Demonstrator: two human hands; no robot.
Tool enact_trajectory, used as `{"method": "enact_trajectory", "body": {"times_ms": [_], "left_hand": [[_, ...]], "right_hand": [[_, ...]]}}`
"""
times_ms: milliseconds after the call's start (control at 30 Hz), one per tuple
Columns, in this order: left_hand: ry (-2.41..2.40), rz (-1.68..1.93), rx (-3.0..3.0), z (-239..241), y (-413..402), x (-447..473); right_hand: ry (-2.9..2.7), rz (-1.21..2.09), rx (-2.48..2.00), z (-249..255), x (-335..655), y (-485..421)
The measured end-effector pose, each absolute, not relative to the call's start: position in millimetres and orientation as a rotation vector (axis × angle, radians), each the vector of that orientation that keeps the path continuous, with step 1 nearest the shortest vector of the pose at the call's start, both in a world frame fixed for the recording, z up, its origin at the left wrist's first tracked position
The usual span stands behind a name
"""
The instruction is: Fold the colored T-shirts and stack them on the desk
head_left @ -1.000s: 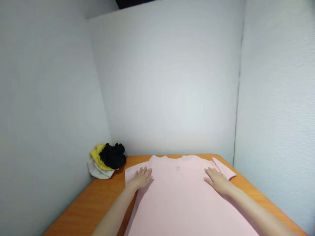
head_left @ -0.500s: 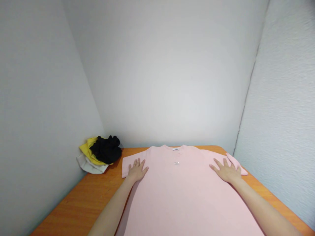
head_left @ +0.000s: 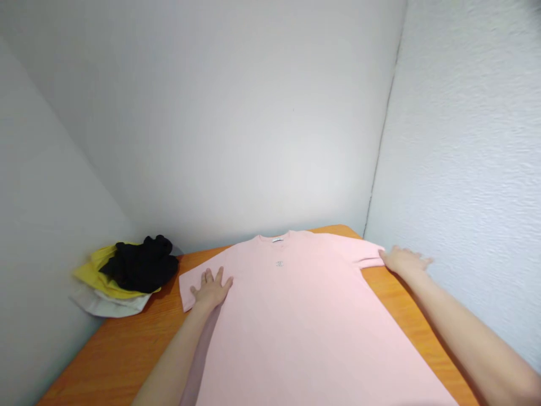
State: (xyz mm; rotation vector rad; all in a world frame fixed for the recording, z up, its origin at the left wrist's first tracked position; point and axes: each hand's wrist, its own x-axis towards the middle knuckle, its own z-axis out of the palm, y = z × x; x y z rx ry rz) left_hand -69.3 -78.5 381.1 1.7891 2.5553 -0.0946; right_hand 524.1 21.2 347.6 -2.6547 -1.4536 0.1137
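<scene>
A pink short-sleeved T-shirt [head_left: 291, 316] lies spread flat, collar away from me, with a small shiny emblem below the neckline. My left hand [head_left: 211, 291] rests on it where the left sleeve joins the body, fingers spread. At the far end of the right sleeve [head_left: 367, 255] is my right hand [head_left: 403, 262], its thumb at the cuff and its other fingers stretched out towards the wall, slightly blurred. That sleeve shows a fold line near its lower edge.
The T-shirt lies on an orange-brown wooden table [head_left: 122, 352]. A pile of garments sits at its back left: a black one [head_left: 141, 265] on top, then a yellow one [head_left: 95, 273] and a white one [head_left: 110, 307]. Pale walls [head_left: 236, 129] close in the table on three sides.
My right hand has moved off the shirt's shoulder, outward to the sleeve's end. The turned-over right cuff now lies flatter. My left hand stays in place; the view has swung right.
</scene>
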Motion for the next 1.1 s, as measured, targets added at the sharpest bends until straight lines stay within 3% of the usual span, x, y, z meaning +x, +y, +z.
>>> {"method": "enact_trajectory", "body": {"times_ms": [267,433,567,867,1100], "left_hand": [[2.538,-0.071,2.060,392,-98,-51],[2.140,-0.080,2.401,388,-153,-2],[1.922,-0.061,2.451,378,-190,36],[1.983,-0.064,2.340,382,-179,45],[1.927,0.051,2.532,401,-207,100]], "right_hand": [[-1.793,0.019,-2.434,386,542,-84],[-2.101,0.183,-2.117,386,511,-166],[-2.284,0.112,-1.701,374,471,-199],[-2.470,0.186,-1.657,346,435,-160],[-2.104,0.386,-1.773,377,485,-72]]}}
